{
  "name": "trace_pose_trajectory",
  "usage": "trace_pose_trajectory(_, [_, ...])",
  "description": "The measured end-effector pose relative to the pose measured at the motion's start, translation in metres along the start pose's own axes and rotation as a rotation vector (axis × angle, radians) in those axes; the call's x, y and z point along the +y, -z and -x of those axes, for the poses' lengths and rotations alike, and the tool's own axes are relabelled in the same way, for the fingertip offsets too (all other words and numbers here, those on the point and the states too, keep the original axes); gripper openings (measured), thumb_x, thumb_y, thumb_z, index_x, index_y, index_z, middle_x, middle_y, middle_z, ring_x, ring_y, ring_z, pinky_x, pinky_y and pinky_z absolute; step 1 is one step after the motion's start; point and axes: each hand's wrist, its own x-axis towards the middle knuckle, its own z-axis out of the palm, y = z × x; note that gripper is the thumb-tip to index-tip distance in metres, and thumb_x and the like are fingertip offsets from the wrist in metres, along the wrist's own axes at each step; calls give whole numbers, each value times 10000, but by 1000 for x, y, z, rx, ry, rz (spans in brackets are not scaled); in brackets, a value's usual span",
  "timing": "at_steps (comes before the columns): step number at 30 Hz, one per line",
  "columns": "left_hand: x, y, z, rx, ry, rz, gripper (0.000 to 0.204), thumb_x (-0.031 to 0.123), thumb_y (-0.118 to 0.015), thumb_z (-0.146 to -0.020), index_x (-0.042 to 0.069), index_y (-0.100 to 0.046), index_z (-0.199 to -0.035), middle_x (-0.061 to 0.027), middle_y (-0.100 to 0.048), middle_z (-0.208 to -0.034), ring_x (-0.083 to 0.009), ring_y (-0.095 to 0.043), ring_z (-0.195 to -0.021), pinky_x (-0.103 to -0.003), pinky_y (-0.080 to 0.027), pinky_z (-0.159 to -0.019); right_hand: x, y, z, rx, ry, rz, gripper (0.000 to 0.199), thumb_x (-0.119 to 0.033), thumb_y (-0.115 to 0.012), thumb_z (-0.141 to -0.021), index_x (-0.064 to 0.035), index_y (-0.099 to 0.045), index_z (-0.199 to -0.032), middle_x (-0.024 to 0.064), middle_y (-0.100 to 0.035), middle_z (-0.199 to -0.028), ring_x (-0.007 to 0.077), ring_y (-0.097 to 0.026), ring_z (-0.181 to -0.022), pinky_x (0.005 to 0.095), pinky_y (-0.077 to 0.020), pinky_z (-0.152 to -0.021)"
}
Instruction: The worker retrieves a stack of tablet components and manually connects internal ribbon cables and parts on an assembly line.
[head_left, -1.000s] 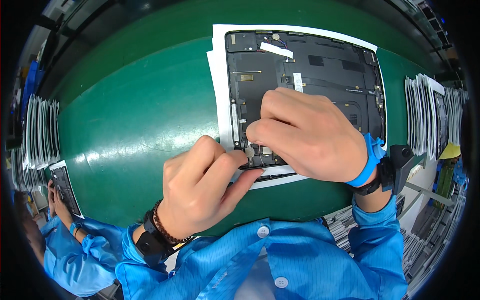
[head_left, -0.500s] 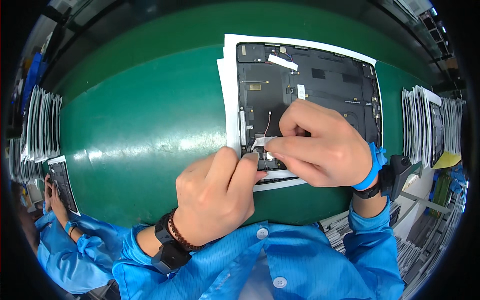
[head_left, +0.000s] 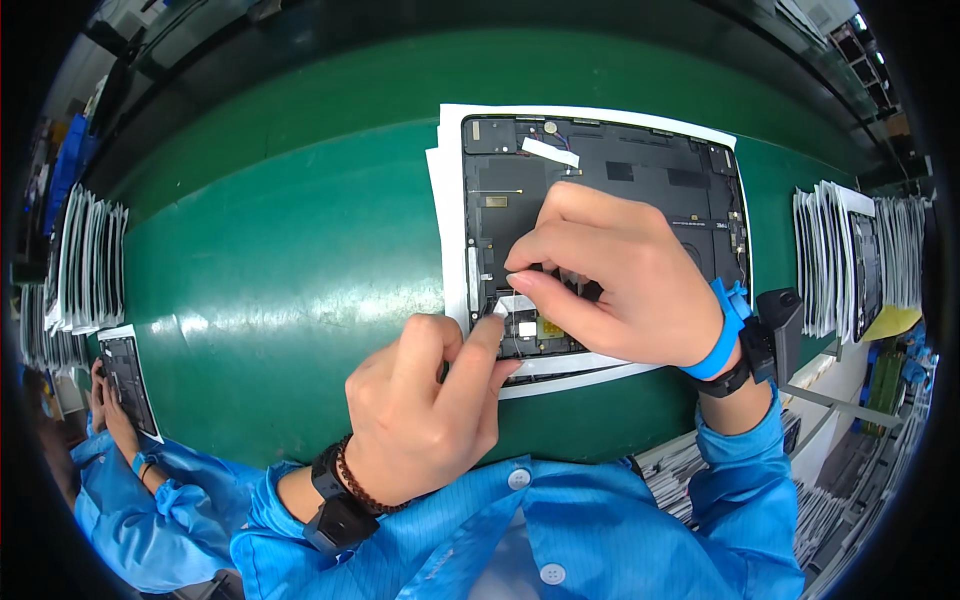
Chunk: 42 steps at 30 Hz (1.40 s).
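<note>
The green tabletop (head_left: 280,260) stretches wide to the left. White sheets (head_left: 452,240) lie near its front edge, right of the middle, under a black panel (head_left: 605,155). The left hand (head_left: 425,400) touches the panel's near left corner; I can't tell if it grips. The right hand (head_left: 625,285) pinches a thin wire (head_left: 514,298). The panel's pale print (head_left: 720,226) is too tiny to read.

A broad green worktop (head_left: 280,225) stretched out before me, whitish glare (head_left: 310,290) lying across its left part. A darker green strip (head_left: 330,100) ran along the far side, with a blackish band (head_left: 350,45) beyond. To the right, I saw a grey rail (head_left: 835,403); the room's edges sank into shadow.
</note>
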Motion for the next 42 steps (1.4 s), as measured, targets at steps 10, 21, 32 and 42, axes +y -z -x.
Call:
trace_pose_trajectory(10, [8,-2,-1,-39,-79,-147,393,40,-799,-684,-12,-721,-1066,-99,-539,-926,-190,-562,-637,-307,-460,-511,2,-9,0,-11,-16,-2,91,-128,-692,-864,-53,-660,-823,75,-532,-766,301,-579,-635,424,-455,-535])
trace_pose_trajectory(21, [5,-11,-2,9,-186,-284,322,58,-651,-723,-15,-707,-1031,-79,-551,-942,-133,-502,-642,-232,-432,-483,3,-7,0,-22,-6,9,54,-92,-717,-831,-52,-683,-841,71,-553,-754,274,-569,-628,392,-446,-537])
trace_pose_trajectory(32, [8,-14,-3,-83,-236,-360,309,24,-636,-737,-65,-685,-1029,-73,-559,-909,-79,-476,-566,-213,-388,-429,1,-11,-6,-68,-85,-2,52,-123,-734,-841,-90,-695,-841,36,-557,-713,251,-559,-593,374,-417,-529])
trace_pose_trajectory(42, [11,-15,-5,-46,-243,-412,247,21,-635,-754,-46,-685,-987,-95,-608,-917,-69,-481,-530,-208,-367,-409,-4,-1,-17,-278,-140,9,104,-127,-652,-850,-39,-683,-803,86,-667,-819,311,-666,-732,418,-509,-599])
